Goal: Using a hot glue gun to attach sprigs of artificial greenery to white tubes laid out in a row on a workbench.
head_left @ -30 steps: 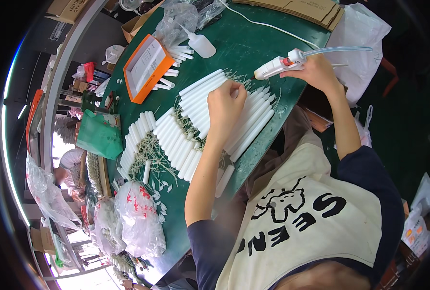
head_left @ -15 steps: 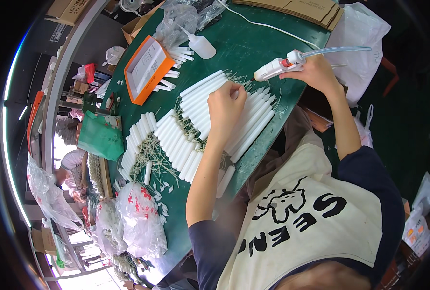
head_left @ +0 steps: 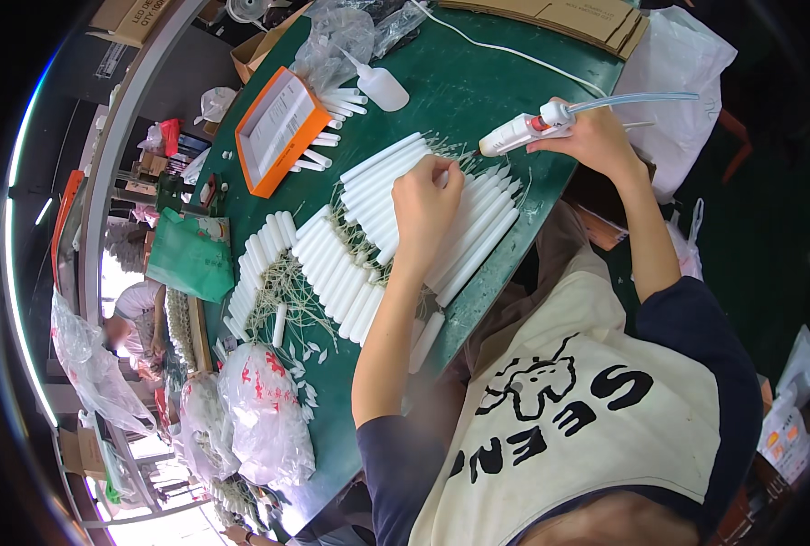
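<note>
A row of long white candle-like sticks (head_left: 483, 238) lies side by side on the green table, with pale thin wires and pointed white tips at the far ends. Over the middle of this row is my left hand (head_left: 426, 202), its thumb and fingers pinched together near the tips. What they pinch is too small to make out. My right hand (head_left: 598, 141) grips a white glue gun (head_left: 512, 135) with a clear glue stick (head_left: 637, 98) out of its back. The gun's nozzle points left, just beyond the stick tips and apart from them.
Shorter white tubes (head_left: 337, 273) with tangled wires lie to the left. Farther off are an orange box (head_left: 257, 173), a white squeeze bottle (head_left: 385, 89), plastic film (head_left: 332, 41) and flat cardboard (head_left: 559, 20). Plastic bags (head_left: 264, 414) stand at the left; another person (head_left: 139, 318) sits beyond.
The glue gun has shifted slightly to the right, its nozzle drawing back from the stick tips. My left hand stays almost still, fingers pinched.
</note>
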Demonstrator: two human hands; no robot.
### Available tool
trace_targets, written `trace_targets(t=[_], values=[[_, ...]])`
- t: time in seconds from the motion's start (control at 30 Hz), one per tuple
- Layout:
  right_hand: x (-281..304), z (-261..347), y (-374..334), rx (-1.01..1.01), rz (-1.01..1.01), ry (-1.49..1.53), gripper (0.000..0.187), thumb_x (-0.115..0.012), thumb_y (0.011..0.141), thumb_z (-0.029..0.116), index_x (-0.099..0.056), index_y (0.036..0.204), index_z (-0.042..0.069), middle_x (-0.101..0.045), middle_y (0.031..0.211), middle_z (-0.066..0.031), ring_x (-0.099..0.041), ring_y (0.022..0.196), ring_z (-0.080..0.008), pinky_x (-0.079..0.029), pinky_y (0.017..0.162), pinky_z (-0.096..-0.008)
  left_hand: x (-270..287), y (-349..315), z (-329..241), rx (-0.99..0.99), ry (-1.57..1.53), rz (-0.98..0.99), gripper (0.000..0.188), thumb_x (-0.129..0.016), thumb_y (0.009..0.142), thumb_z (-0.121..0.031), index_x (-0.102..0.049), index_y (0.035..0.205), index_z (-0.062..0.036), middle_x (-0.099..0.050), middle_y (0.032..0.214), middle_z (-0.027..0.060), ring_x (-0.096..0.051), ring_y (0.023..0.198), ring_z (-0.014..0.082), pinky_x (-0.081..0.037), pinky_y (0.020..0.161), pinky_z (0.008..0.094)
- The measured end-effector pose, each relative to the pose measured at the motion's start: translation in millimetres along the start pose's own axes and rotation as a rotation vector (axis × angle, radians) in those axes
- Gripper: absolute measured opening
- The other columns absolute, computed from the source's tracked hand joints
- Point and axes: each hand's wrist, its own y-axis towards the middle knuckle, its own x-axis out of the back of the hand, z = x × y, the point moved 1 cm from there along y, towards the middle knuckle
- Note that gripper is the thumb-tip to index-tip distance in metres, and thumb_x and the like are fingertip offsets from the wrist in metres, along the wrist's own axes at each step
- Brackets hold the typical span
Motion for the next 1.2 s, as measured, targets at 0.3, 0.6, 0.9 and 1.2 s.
trace_targets(t=[0.3, 0.6, 0.9, 1.2], values=[[-1, -7, 0, -0.085, 0.095, 0.002, 0.037, -0.078, 0.066, 0.036, -0.058, 0.082, 0.009, -0.058, 0.064, -0.0088, -0.054, 0.056, -0.0306, -0.043, 0.053, -0.0348, -3, 2, 9, 0.061, -0.126, 0.021, 0.017, -0.06, 0.08, -0.014, -0.064, 0.085, 0.0017, -0.067, 0.077, 0.0153, -0.066, 0.073, 0.0265, -0.05, 0.068, 0.0319], [-25, -52, 21, -0.385, 0.109, 0.199, 0.036, -0.077, 0.07, 0.034, -0.065, 0.081, 0.002, -0.062, 0.064, -0.0085, -0.056, 0.052, -0.0165, -0.045, 0.054, -0.03, -4, 3, 10, -0.004, -0.097, 0.034, 0.018, -0.059, 0.084, -0.012, -0.064, 0.087, 0.0038, -0.067, 0.074, 0.0079, -0.063, 0.066, 0.011, -0.048, 0.064, 0.0227], [-43, -72, 40, -0.39, 0.111, 0.306, 0.039, -0.075, 0.071, 0.036, -0.065, 0.084, 0.0, -0.064, 0.067, -0.0068, -0.059, 0.058, -0.0144, -0.045, 0.057, -0.0268, -1, 0, 7, -0.028, -0.064, 0.018, 0.017, -0.06, 0.082, -0.013, -0.065, 0.087, 0.0034, -0.067, 0.073, 0.0083, -0.063, 0.067, 0.0117, -0.048, 0.065, 0.0232], [-31, -58, 25, -0.274, -0.203, 0.162, 0.058, -0.081, 0.064, 0.031, -0.057, 0.106, -0.001, -0.064, 0.096, -0.0153, -0.061, 0.092, -0.0257, -0.046, 0.08, -0.0327, -4, -1, 9, -0.018, -0.039, 0.012, 0.019, -0.061, 0.081, -0.015, -0.066, 0.087, 0.0024, -0.067, 0.074, 0.0098, -0.064, 0.067, 0.0144, -0.048, 0.065, 0.0253]])
